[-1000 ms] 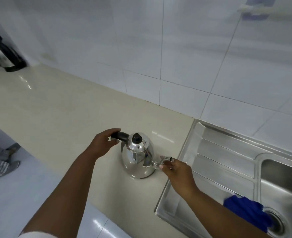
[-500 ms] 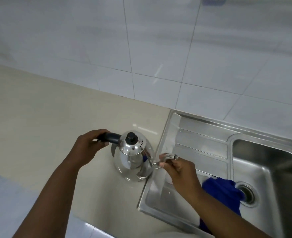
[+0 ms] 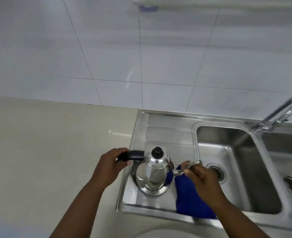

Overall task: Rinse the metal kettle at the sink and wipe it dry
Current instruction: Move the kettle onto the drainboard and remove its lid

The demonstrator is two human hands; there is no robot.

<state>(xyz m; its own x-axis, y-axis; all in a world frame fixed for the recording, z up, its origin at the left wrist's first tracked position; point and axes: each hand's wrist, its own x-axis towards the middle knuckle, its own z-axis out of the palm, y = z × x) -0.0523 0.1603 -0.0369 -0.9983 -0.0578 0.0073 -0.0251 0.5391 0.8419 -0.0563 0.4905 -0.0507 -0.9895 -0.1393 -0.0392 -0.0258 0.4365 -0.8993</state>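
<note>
Two basins and a ribbed draining board made up the steel sink (image 3: 165, 121), which was set into the pale counter (image 3: 47, 143) below a wall of white tiles (image 3: 107, 48). From where I watched, the tap (image 3: 277, 114) arched in from the upper right, its end over the divide between the basins. A blue cloth (image 3: 191, 198) lay on the near right part of the draining board, its right side hidden under my right forearm. The metal kettle (image 3: 153, 174) stood upright over the near left part of that draining board, just left of the cloth; I could not tell whether its base rested on the steel or was held just above it. Its lid was on, with a black knob on top. My left hand (image 3: 110, 167) was wrapped around the kettle's black handle, fingers curled closed on it. My right hand (image 3: 200, 176) pinched the curved spout (image 3: 188, 166) between thumb and fingers, above the cloth and beside the drain of the left basin.
</note>
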